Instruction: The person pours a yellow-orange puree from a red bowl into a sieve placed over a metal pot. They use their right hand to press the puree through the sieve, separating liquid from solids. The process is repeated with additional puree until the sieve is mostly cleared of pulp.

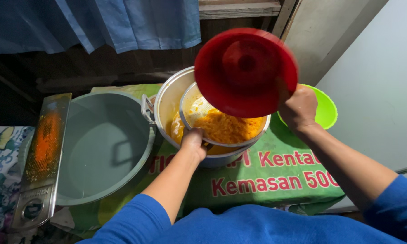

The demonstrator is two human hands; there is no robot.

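The left hand (193, 142) has its grip tight on the sieve (221, 124) full of orange mush, which sits in the metal pot (169, 101) on the green sack (276, 176). The right hand (299, 108) grips a red dipper (245, 72), tipped above the sieve. Behind it sits a green bowl (328, 110).

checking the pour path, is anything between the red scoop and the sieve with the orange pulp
Nothing visible does. The right hand holds the red scoop tilted just above the sieve, which the left hand steadies over the metal pot.
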